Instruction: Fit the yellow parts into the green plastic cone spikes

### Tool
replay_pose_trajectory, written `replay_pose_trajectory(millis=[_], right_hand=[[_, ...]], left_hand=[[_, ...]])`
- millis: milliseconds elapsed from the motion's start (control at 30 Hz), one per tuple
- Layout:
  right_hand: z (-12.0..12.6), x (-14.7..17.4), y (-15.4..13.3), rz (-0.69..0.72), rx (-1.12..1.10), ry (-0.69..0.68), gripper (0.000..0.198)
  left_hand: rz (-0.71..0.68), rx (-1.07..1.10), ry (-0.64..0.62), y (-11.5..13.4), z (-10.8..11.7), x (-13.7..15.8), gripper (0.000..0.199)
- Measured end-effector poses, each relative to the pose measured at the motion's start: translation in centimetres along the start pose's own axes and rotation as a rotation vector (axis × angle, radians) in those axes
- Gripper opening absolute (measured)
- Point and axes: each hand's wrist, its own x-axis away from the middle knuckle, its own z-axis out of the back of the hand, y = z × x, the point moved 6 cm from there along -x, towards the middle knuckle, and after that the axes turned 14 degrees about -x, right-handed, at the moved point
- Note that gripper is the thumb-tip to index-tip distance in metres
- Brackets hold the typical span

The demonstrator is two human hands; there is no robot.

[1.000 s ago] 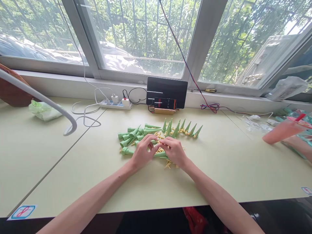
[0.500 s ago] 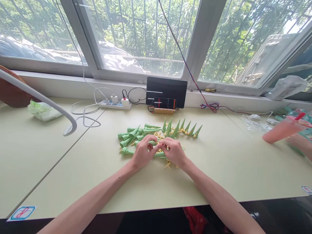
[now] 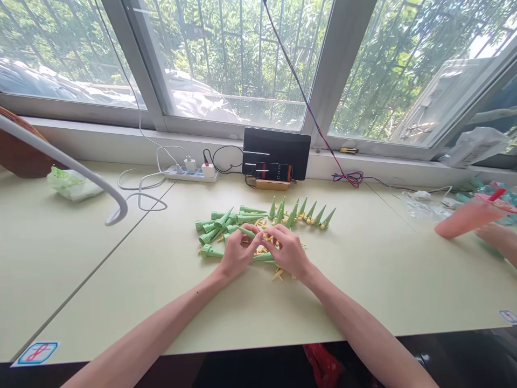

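My left hand (image 3: pixel 236 252) is closed round a green plastic watering spike (image 3: pixel 245 232), whose tip points to the upper left. My right hand (image 3: pixel 288 250) meets it at the spike's other end, thumb and fingers pinched together. The fingers cover what is between them there. Green spikes (image 3: pixel 208 237) lie in a loose pile left of my hands. Other green spikes (image 3: pixel 311 209) with yellow fittings stand tip up in a row beyond my right hand. Small yellow plastic pieces (image 3: pixel 278 274) are scattered under and around both hands.
A phone (image 3: pixel 274 171) leans on a black tablet (image 3: pixel 277 145) by the window. A power strip (image 3: pixel 189 173) with cables lies at back left. On the right are a tilted cup of pink drink (image 3: pixel 464 218) and another person's hand (image 3: pixel 495 237). A white curved rod (image 3: pixel 81 167) crosses the left.
The spike in my left hand has turned so its tip shows above the fingers, pointing up and left. Both hands stay in nearly the same place.
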Motion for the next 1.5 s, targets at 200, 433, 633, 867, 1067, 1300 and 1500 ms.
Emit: replay_pose_trajectory(millis=[200,433,633,867,1067,1300,1500], right_hand=[[-0.2,0.0,0.1,-0.008,-0.02,-0.011,0.015],[-0.1,0.0,0.0,0.011,-0.035,-0.003,0.018],[0.0,0.0,-0.1,0.038,-0.039,0.014,0.018],[0.3,0.1,0.1,0.021,-0.023,0.067,0.018],[0.7,-0.1,0.0,0.007,-0.046,0.095,0.02],[0.6,0.0,0.2,-0.027,-0.051,0.104,0.021],[0.6,-0.1,0.2,-0.058,-0.06,0.114,0.021]], left_hand=[[-0.038,-0.005,0.018,-0.1,-0.1,0.0,0.021],[-0.084,-0.061,0.024,0.2,-0.1,0.0,0.023],[-0.085,-0.066,-0.007,0.0,-0.2,0.1,0.021],[-0.12,-0.068,-0.048,0.5,-0.2,0.3,0.02],[-0.215,-0.147,-0.059,1.2,-0.4,0.4,0.019],[-0.25,-0.202,-0.037,0.6,-0.7,0.4,0.016],[-0.269,-0.224,-0.035,0.7,-0.8,0.5,0.012]])
